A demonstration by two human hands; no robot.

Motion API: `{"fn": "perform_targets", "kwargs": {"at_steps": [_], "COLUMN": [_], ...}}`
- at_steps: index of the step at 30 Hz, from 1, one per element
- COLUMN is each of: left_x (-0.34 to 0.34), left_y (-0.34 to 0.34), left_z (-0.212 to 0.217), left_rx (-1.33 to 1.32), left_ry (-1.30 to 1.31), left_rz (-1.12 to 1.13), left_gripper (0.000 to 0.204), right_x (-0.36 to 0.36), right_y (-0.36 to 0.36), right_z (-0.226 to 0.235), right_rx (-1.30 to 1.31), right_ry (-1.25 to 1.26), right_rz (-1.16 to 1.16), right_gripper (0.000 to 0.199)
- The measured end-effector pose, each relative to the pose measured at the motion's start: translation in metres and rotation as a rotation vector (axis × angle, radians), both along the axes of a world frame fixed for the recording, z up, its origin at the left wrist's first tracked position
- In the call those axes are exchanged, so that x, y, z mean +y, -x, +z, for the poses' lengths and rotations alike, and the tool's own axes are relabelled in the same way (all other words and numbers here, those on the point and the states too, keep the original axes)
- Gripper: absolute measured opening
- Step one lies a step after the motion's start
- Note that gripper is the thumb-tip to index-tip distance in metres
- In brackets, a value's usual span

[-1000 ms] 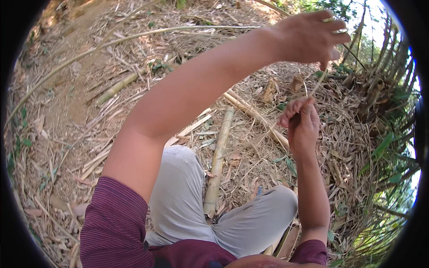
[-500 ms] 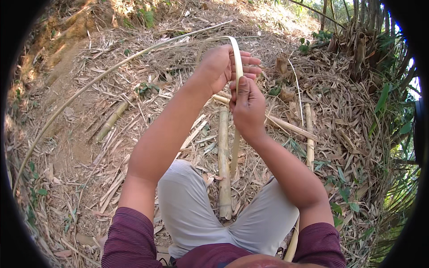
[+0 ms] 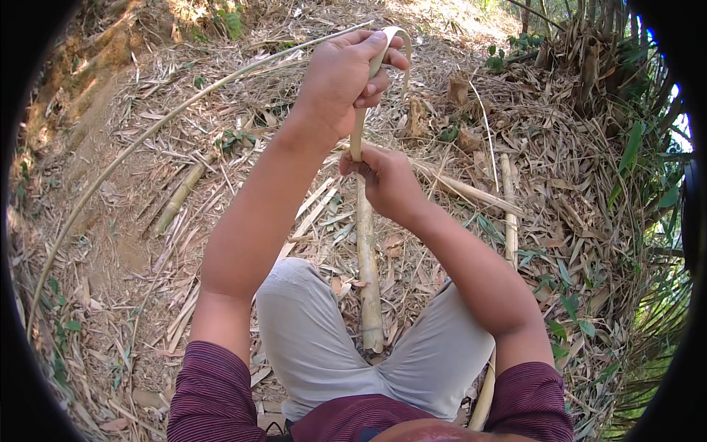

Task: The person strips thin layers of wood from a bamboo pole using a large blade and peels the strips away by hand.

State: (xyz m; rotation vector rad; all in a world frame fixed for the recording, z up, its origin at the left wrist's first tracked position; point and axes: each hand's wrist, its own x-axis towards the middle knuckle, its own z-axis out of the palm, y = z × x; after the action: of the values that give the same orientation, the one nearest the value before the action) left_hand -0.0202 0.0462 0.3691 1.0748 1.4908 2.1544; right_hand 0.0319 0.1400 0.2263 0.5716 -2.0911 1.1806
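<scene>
A thin, pale bamboo strip (image 3: 357, 134) runs between my two hands in front of me. My left hand (image 3: 346, 77) is the higher and farther one, closed on the strip with the thumb pressing it near the top. Above that thumb the strip bends over, and a narrow end hangs down on the right side of the fingers. Lower and nearer, my right hand (image 3: 388, 182) is closed on the strip's lower part, its fingers partly hidden behind the knuckles. Beneath the hands, a bamboo pole (image 3: 367, 269) lies on the ground between my knees.
Dry leaves and split bamboo cover the ground. A long bent bamboo rod (image 3: 151, 136) arcs along the left. Another pole (image 3: 509, 214) and a split bamboo length (image 3: 468, 190) lie to the right, near cut stumps (image 3: 414, 118). A bamboo piece (image 3: 180, 197) rests at left.
My left hand has risen and curled its fingers from spread to closed on the strip. My right hand has moved down and slightly left, away from the left hand.
</scene>
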Motion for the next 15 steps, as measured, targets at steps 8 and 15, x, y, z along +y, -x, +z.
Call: {"fn": "perform_targets", "kwargs": {"at_steps": [8, 15], "left_x": [-0.018, -0.033], "left_y": [0.043, 0.065], "left_z": [-0.007, -0.014], "left_rx": [-0.050, -0.098], "left_ry": [-0.079, -0.269], "left_rz": [0.115, 0.136], "left_gripper": [0.025, 0.027], "right_x": [0.013, 0.000], "right_y": [0.007, -0.005], "right_z": [-0.013, -0.014], "right_rx": [0.063, -0.482], "right_ry": [-0.360, -0.241], "right_rz": [-0.287, 0.143], "right_gripper": [0.046, 0.043]}}
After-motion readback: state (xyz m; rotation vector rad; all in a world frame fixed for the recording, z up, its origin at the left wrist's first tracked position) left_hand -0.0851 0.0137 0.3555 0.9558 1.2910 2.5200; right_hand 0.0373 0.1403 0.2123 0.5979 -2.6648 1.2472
